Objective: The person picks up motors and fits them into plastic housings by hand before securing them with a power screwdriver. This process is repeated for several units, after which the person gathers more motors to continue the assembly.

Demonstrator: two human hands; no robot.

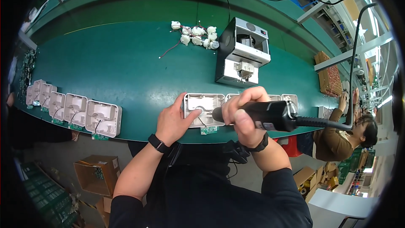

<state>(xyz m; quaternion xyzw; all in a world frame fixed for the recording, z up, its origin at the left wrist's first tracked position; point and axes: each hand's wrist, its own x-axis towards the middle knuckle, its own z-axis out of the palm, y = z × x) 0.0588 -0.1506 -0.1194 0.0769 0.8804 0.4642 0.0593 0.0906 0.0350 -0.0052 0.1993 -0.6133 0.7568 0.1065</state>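
My right hand (pixel 247 120) is closed around a black electric screwdriver (pixel 272 116), which lies nearly level. Its nose reaches left over an open white plastic housing (pixel 205 94) at the table's front edge; the bit's tip cannot be made out clearly. With my left hand (pixel 174 121) I hold the housing's left side, and my thumb reaches inside onto a small whitish round part (pixel 201 111). A green circuit board (pixel 209 130) hangs by a dark wire at the housing's near side. Similar white housings (pixel 290 98) stand to the right, partly hidden behind my right hand.
A row of white housings (pixel 103 118) with circuit boards lines the left front edge. Farther back are several white wired parts (pixel 197 36) and a grey-black machine (pixel 244 52). The screwdriver's cable (pixel 353 59) rises at right, near a co-worker (pixel 337 141). A cardboard box (pixel 98 174) stands on the floor.
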